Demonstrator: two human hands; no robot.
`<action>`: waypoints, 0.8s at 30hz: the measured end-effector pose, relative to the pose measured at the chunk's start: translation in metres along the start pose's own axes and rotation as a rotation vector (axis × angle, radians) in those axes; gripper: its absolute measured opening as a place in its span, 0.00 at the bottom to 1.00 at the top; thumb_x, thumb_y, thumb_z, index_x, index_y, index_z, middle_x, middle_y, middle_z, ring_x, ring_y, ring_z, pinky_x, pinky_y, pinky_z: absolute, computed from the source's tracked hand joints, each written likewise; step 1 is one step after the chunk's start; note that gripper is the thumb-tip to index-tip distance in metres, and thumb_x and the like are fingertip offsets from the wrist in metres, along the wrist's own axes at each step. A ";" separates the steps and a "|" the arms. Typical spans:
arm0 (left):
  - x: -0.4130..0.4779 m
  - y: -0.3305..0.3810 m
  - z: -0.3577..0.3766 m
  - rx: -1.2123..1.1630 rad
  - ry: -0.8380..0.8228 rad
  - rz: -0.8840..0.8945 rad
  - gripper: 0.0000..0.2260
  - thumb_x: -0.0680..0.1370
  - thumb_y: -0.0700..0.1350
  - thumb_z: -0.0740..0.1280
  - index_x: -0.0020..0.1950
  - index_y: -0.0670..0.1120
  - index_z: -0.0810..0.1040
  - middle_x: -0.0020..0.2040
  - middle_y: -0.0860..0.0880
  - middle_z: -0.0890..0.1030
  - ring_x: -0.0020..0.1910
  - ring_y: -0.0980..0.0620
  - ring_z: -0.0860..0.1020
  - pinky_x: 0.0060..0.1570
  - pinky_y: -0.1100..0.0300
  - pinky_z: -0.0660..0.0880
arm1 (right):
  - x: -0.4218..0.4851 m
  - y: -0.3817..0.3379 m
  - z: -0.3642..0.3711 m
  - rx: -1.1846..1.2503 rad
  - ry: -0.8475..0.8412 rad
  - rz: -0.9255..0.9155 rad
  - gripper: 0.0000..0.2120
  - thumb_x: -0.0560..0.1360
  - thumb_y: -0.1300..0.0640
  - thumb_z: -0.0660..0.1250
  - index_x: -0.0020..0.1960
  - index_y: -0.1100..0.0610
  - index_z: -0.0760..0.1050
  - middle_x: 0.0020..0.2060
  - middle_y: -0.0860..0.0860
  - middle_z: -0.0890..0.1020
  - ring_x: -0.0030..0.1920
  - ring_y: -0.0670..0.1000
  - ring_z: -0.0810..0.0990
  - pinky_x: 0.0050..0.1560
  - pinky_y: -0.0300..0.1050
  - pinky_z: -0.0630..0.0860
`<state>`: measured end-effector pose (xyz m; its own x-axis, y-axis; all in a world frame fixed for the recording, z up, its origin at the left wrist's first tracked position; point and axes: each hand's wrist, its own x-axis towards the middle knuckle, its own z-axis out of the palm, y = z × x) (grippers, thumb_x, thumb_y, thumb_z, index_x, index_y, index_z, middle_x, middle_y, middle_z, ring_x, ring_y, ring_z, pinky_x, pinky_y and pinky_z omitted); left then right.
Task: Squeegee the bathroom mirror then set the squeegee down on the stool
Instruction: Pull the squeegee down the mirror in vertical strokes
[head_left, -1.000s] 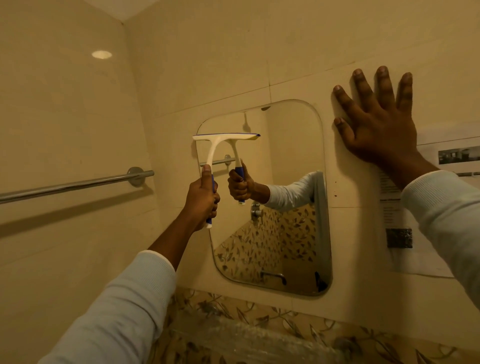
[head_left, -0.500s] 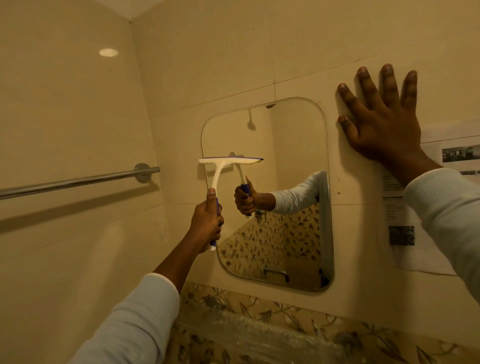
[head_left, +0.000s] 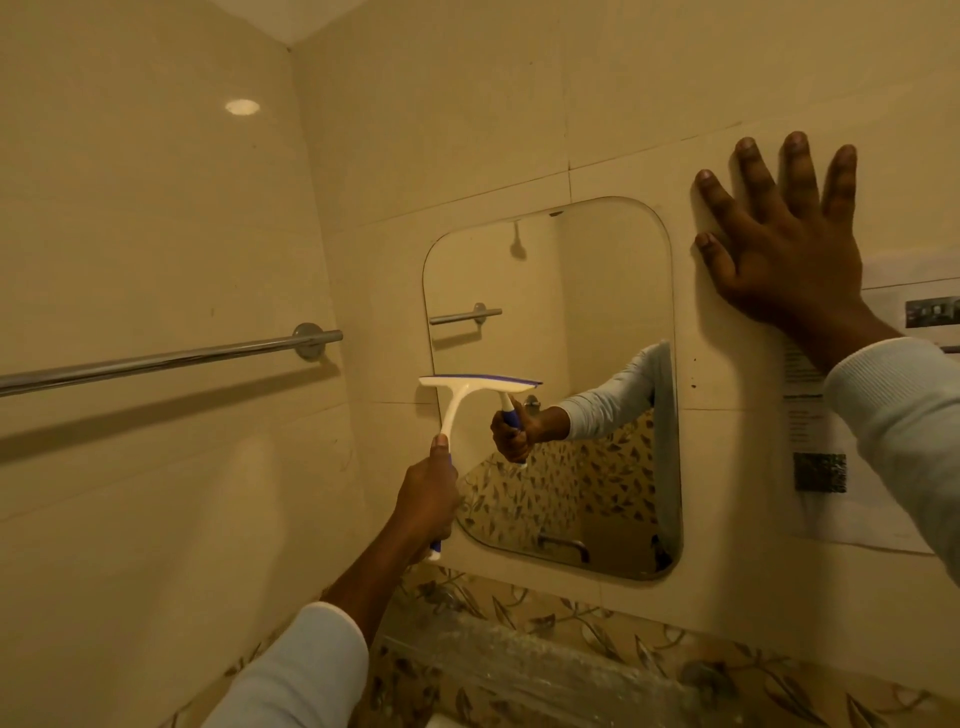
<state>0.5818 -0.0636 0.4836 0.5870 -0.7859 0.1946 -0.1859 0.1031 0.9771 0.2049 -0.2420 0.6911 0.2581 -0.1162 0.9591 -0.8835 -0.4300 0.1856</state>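
Nearby, towel rail (head_left: 156, 361) left of mirror (head_left: 597, 291), paper notice (head_left: 872, 514) right.

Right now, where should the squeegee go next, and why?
Probably straight down the mirror to its bottom edge. The left hand holds the squeegee, blade on the mirror's left side about halfway up, so the glass below seems undone. The right hand rests flat on the wall.

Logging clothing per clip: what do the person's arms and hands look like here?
Both arms wear pale, whitish long sleeves: the left sleeve ends partway up the forearm, the right sleeve reaches the wrist with a ribbed cuff. The left hand and right hand are bare: no gloves, rings or watch visible.
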 end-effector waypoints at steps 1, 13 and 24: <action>-0.002 -0.004 -0.001 0.002 -0.001 -0.004 0.29 0.77 0.73 0.55 0.39 0.47 0.70 0.26 0.50 0.69 0.21 0.53 0.62 0.23 0.62 0.62 | 0.000 0.000 -0.001 0.002 -0.003 0.001 0.34 0.85 0.33 0.44 0.88 0.44 0.44 0.87 0.54 0.47 0.86 0.65 0.43 0.80 0.77 0.44; -0.032 -0.058 -0.008 0.078 -0.006 -0.080 0.26 0.81 0.67 0.55 0.38 0.46 0.69 0.25 0.50 0.68 0.21 0.52 0.61 0.25 0.63 0.61 | -0.001 -0.002 -0.004 0.015 -0.013 0.002 0.34 0.85 0.33 0.44 0.88 0.43 0.45 0.87 0.54 0.47 0.86 0.66 0.43 0.80 0.77 0.43; -0.070 -0.127 -0.025 0.228 -0.046 -0.225 0.23 0.84 0.62 0.54 0.41 0.46 0.75 0.25 0.54 0.68 0.22 0.56 0.65 0.23 0.63 0.61 | 0.000 -0.001 -0.003 0.014 -0.012 -0.006 0.34 0.85 0.33 0.44 0.88 0.43 0.45 0.87 0.54 0.48 0.86 0.66 0.43 0.79 0.78 0.43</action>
<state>0.5843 -0.0064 0.3476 0.5978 -0.8009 -0.0334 -0.2306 -0.2117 0.9497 0.2045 -0.2387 0.6918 0.2685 -0.1241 0.9553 -0.8763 -0.4433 0.1887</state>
